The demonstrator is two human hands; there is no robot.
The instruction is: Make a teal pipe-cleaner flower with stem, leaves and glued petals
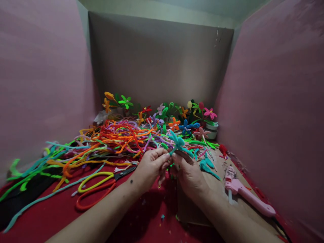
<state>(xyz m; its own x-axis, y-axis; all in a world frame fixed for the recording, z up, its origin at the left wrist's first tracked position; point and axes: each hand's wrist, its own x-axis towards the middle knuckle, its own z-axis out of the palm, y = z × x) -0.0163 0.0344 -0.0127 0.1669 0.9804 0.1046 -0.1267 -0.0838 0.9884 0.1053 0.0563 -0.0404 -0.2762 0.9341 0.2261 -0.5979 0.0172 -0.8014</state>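
A teal fuzzy pipe-cleaner flower (178, 141) is held up in the middle between both hands. My left hand (152, 165) pinches its lower left part between thumb and forefinger. My right hand (188, 170) grips it from the right, thumb beside the left thumb, the other fingers curled and partly hidden. Just right of the right hand, more teal fuzzy pieces (207, 165) lie on a cardboard sheet (217, 158).
Scissors (95, 189) with yellow and red handles lie at the left, by a heap of coloured pipe cleaners (118, 135). Finished flowers (186, 126) stand along the back. A pink glue gun (248, 197) rests on the cardboard at the right. Pink walls rise on both sides.
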